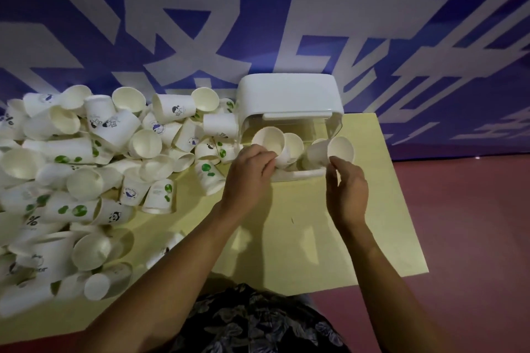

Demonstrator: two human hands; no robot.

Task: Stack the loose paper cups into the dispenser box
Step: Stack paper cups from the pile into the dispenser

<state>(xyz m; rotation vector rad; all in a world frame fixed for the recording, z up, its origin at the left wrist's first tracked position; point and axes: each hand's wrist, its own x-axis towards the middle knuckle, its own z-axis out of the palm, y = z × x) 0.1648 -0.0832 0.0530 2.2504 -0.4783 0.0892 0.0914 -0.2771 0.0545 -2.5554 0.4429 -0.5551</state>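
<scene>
So there's 1 white plastic dispenser box with a clear front (289,100) sitting at the back edge of the pale yellow tabletop (329,232), against a blue wall with big white lettering (286,8). Inside I count about 4 white paper cups lying on their sides, long axes running front to back and open mouths pointing toward the camera, though the ones behind are half hidden so it's hard to be sure. The left hand (248,178) is grasping the leftmost cup in the box (269,140) near its base. The right hand (347,192) pinches the rim of the rightmost cup (339,149) with its fingertips. To the left is a huge pile of loose printed paper cups (86,169), way too many to count, pointing every which way and cut off at the frame edge.
</scene>
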